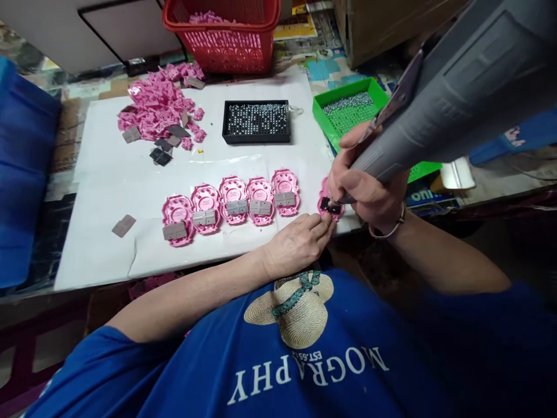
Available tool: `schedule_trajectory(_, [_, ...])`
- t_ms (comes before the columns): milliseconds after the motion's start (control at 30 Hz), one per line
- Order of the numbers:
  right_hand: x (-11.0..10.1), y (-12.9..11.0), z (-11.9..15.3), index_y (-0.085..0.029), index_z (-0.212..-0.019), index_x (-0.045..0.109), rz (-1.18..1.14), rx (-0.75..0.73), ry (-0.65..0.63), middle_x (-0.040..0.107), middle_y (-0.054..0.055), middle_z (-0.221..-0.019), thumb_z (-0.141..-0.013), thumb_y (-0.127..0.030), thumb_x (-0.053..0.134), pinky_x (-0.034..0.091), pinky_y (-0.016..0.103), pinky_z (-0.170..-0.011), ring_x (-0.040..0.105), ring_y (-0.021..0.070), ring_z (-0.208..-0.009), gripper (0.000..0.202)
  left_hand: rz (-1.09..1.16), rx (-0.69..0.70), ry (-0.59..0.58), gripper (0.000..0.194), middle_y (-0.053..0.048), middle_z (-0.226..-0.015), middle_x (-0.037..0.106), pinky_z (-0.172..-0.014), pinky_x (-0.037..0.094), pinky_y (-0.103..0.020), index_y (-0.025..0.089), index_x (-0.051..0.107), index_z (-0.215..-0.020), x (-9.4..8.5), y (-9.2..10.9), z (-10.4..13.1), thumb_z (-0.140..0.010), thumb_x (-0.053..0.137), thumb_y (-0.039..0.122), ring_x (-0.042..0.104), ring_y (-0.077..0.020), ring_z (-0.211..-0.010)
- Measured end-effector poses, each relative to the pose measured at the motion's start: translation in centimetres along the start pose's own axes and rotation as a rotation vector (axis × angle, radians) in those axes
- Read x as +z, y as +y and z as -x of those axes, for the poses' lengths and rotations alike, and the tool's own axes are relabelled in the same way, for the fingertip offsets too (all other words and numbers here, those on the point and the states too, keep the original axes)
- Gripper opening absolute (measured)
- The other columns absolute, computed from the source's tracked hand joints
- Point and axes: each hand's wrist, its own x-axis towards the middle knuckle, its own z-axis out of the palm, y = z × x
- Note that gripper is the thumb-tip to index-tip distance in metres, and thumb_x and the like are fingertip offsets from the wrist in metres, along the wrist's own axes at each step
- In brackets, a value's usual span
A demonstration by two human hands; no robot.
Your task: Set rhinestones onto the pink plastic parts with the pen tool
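My right hand [369, 186] is wrapped round the lower end of a large grey power screwdriver [439, 110], whose tip points down at a pink casing [324, 188] with a black plate [329, 205] on it. The fingers of my left hand [300, 241] are pressed together at the near edge of that casing. To the left, several pink casings [206, 194] lie in a row, each with a grey plate [204, 217] across its lower part. Beyond the row sits a black tray [256, 139] of screws.
A pile of pink parts [161, 104] with loose grey plates lies at the back left, near a red basket [221, 49]. A green tray [322, 119] of screws stands behind my right hand. A blue bin [21, 174] is at far left.
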Motion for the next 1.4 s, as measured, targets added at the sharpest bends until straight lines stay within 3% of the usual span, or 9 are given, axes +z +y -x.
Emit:
schedule_trajectory(100, [-0.4,-1.3,-1.2,-0.034,-0.108,0.062,-0.223,-0.064,0.008,0.056,-0.009,-0.063,-0.078,-0.039,0.078,0.035,0.027,-0.038,0.043,0.0101,-0.04,0.035,-0.029,-0.004,0.043,0.039,-0.021,-0.131,0.063,-0.08,0.052,-0.032,0.0,0.051,-0.135,0.3,0.0,0.2,-0.103,0.033,0.011,0.063,-0.0216,-0.103])
schedule_trajectory(300, [-4.1,-3.2,-4.5,-0.027,-0.102,0.066,-0.038,-0.293,0.236,0.054,-0.007,-0.06,-0.079,-0.038,0.078,0.034,0.029,-0.038,0.046,0.0108,-0.041,0.029,-0.003,-0.002,0.246,0.03,-0.019,-0.122,0.067,-0.077,0.051,-0.031,0.003,0.056,-0.126,1.0,-0.3,0.9,-0.101,0.044,0.014,0.063,-0.0193,-0.093])
schedule_trajectory(433, [-8.2,-1.5,-6.1,-0.03,-0.099,0.066,0.129,-0.353,0.433,0.05,-0.008,-0.058,-0.075,-0.044,0.081,0.035,0.029,-0.039,0.044,0.0107,-0.041,0.032,-0.007,-0.014,0.381,0.028,-0.015,-0.116,0.07,-0.07,0.052,-0.03,0.005,0.058,-0.123,0.9,-0.8,0.8,-0.101,0.042,0.013,0.062,-0.018,-0.084])
schedule_trajectory(533, [-10.7,0.3,-6.5,-0.032,-0.096,0.064,0.234,-0.356,0.545,0.053,-0.009,-0.06,-0.071,-0.053,0.083,0.037,0.029,-0.039,0.044,0.0104,-0.041,0.038,-0.05,-0.072,0.357,0.032,-0.017,-0.119,0.069,-0.071,0.053,-0.031,0.003,0.058,-0.125,1.0,-1.2,0.2,-0.099,0.042,0.01,0.062,-0.0187,-0.083])
schedule_trajectory(667, [-12.5,2.2,-6.3,-0.033,-0.099,0.058,0.29,-0.274,0.576,0.055,-0.007,-0.065,-0.071,-0.06,0.081,0.04,0.031,-0.046,0.044,0.0119,-0.046,0.045,-0.083,-0.093,0.283,0.032,-0.019,-0.122,0.067,-0.071,0.054,-0.032,0.002,0.063,-0.12,1.3,-1.3,-0.4,-0.096,0.042,0.008,0.062,-0.0208,-0.084])
schedule_trajectory(867, [-12.9,3.7,-6.0,-0.039,-0.113,0.051,0.311,-0.079,0.535,0.056,-0.005,-0.069,-0.069,-0.073,0.074,0.048,0.038,-0.059,0.055,0.0189,-0.059,0.059,-0.075,-0.083,0.301,0.033,-0.02,-0.123,0.066,-0.075,0.055,-0.033,0.001,0.064,-0.12,1.4,-1.2,-0.3,-0.096,0.041,0.007,0.061,-0.0218,-0.088])
schedule_trajectory(1000, [-12.3,3.8,-5.9,-0.038,-0.109,0.054,0.316,-0.091,0.528,0.054,-0.005,-0.063,-0.07,-0.072,0.073,0.049,0.039,-0.06,0.057,0.0197,-0.057,0.055,-0.071,-0.086,0.325,0.033,-0.02,-0.121,0.067,-0.076,0.056,-0.032,0.0,0.065,-0.118,1.4,-1.2,-0.4,-0.097,0.04,0.007,0.06,-0.0214,-0.087])
schedule_trajectory(1267, [-12.2,3.9,-6.2,-0.04,-0.094,0.05,0.336,-0.108,0.548,0.053,-0.009,-0.059,-0.069,-0.074,0.07,0.041,0.036,-0.052,0.046,0.0149,-0.049,0.046,-0.067,-0.093,0.306,0.033,-0.02,-0.121,0.067,-0.075,0.056,-0.032,0.002,0.064,-0.119,1.1,-1.2,-0.4,-0.096,0.041,0.006,0.061,-0.0214,-0.086])
schedule_trajectory(1400, [-12.0,3.6,-6.1,-0.042,-0.099,0.052,0.351,-0.033,0.543,0.056,-0.007,-0.064,-0.068,-0.071,0.071,0.045,0.041,-0.059,0.048,0.0172,-0.052,0.047,-0.077,-0.094,0.291,0.033,-0.02,-0.12,0.068,-0.074,0.056,-0.032,0.003,0.064,-0.118,1.0,-1.2,-0.4,-0.096,0.04,0.006,0.061,-0.0208,-0.084])
